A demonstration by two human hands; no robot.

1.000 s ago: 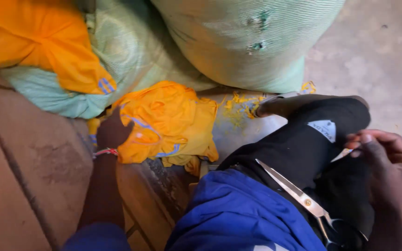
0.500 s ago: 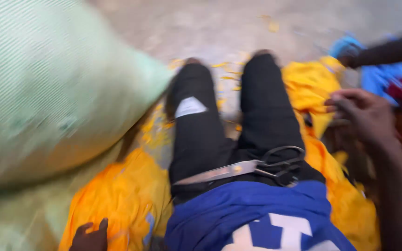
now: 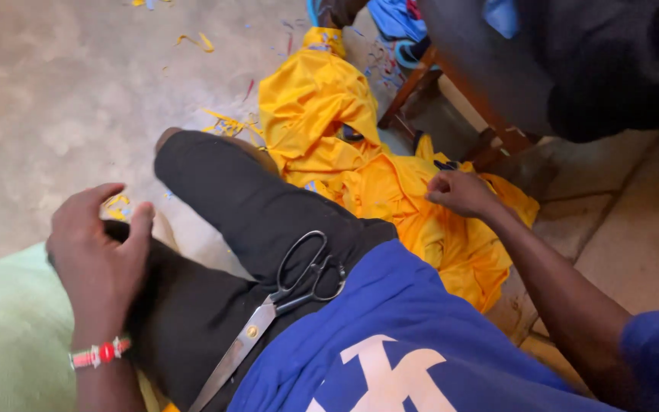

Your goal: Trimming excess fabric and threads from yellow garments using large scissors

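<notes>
Right hand (image 3: 461, 192) is clenched, pinching a fold of the yellow cloth (image 3: 390, 191), which lies heaped on the floor (image 3: 55, 99) just right of the person's legs and trails away toward the top of the view. Left hand (image 3: 101, 255) is released, fingers spread, resting on the left knee in black trousers (image 3: 253, 206), holding nothing. Scissors (image 3: 276, 305) lie closed on the lap, between the hands, long axis running lower-left to upper-right, handles toward the right hand and blade tips toward the left wrist. Handles nearer the right hand. Green sack (image 3: 9, 343) sits at lower left; a wooden chair leg (image 3: 409, 88) stands beyond the cloth.
</notes>
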